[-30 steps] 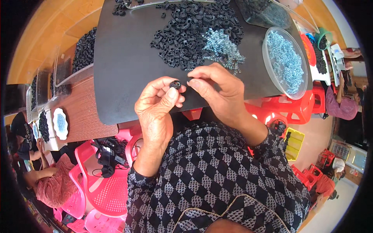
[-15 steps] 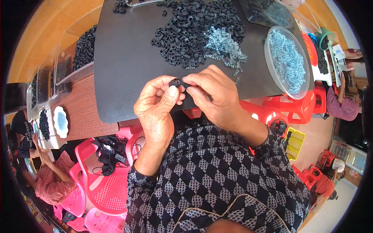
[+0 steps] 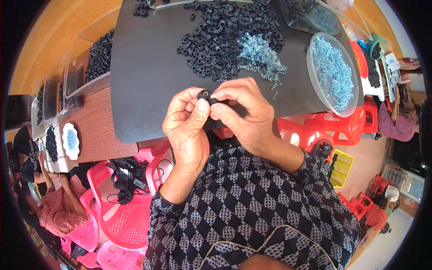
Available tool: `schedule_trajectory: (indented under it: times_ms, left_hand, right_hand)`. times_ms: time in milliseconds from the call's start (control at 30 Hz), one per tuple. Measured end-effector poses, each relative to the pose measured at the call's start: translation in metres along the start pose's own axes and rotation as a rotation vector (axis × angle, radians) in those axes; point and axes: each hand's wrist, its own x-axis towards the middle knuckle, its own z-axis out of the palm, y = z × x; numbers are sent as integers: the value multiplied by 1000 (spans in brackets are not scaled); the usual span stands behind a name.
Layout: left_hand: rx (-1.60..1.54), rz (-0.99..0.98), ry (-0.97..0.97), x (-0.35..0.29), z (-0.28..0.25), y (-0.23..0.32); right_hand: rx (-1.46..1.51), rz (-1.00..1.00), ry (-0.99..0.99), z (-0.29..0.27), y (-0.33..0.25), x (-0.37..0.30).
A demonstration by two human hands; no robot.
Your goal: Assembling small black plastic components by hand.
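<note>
My left hand point(image 3: 188, 123) pinches a small black plastic piece point(image 3: 203, 95) between thumb and fingers, its round opening tilted up and a metallic glint showing inside. Close against it, my right hand point(image 3: 246, 112) grips a second small black piece point(image 3: 213, 101) in its fingertips, mostly hidden by the thumb. The two pieces meet or nearly meet; which one I cannot tell. Beyond my hands, on the dark table point(image 3: 144, 76), lies a heap of black plastic pieces point(image 3: 211, 49), with a pile of small metal springs point(image 3: 261, 51) on its right side.
A round clear tub point(image 3: 333, 74) of springs stands at the table's right edge. Clear bins point(image 3: 87, 83) of black parts stand on the left. Pink chairs point(image 3: 119, 220) and red stools point(image 3: 337, 128) surround the table. A co-worker point(image 3: 63, 204) sits at the left.
Both hands have come closer together, and the left has shifted slightly right. The right-hand piece now sits right beside the left-hand piece.
</note>
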Motion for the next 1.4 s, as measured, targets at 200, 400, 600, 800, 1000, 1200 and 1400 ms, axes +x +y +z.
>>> schedule_trajectory:
  times_ms: [200, 400, 600, 800, 1000, 1200, 1400]
  left_hand:
    - [90, 67, -83, -2, -6, 4]
    - [112, -7, -122, -2, -12, 9]
    - [36, -105, -177, 0, -13, 10]
    - [45, -137, -203, 1, -15, 9]
    - [97, -132, -214, -1, -15, 11]
    - [153, -88, -216, -3, -16, 9]
    - [197, -70, -230, -5, -17, 10]
  right_hand:
    - [-134, -173, -146, -9, -3, 11]
    - [-352, -398, -384, -19, -11, 21]
    - [-268, -307, -397, -28, -10, 26]
    - [-31, -50, -392, -40, -17, 36]
    - [-41, -51, -457, -37, -16, 39]
    - [-93, -71, -518, -39, -15, 40]
    - [-172, -112, -511, -38, -14, 37]
